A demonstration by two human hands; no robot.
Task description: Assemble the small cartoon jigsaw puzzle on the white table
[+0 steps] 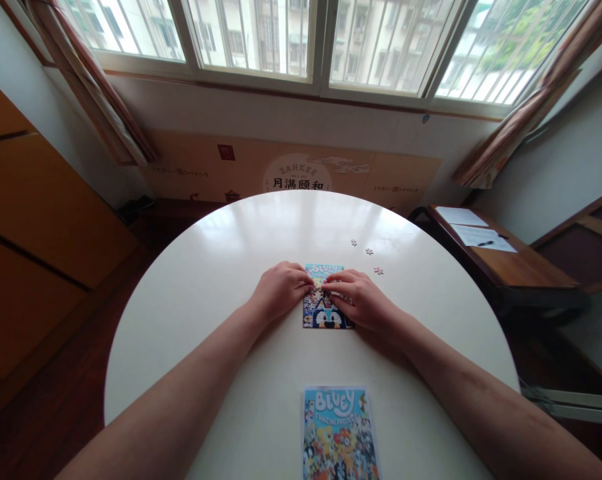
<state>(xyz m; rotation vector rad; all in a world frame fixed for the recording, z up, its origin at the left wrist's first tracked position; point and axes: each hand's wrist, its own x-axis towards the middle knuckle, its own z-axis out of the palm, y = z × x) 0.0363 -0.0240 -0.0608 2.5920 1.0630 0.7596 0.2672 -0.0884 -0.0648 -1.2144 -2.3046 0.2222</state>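
A small, colourful jigsaw puzzle (329, 319) with "Bluey" lettering lies flat on the white round table. At its left edge, my left hand (281, 288) is closed, with fingertips gripping the side. My right hand (365, 299) reaches over from the right, its fingers stretched across the middle and touching the surface. Those fingers cover part of the picture, and whether a piece is under them I cannot make out. Beyond my right hand lie three loose puzzle pieces (369, 251). Nearer to me is a matching Bluey picture sheet (338, 433), cut off by the lower frame edge.
The glossy white table (181, 320) has a curved far edge. To the right stands a wooden side table (525, 270) bearing papers (481, 237) and a pen. An orange-brown cabinet (41, 220) is on the left. Behind are a printed cardboard panel (401, 173) and barred windows.
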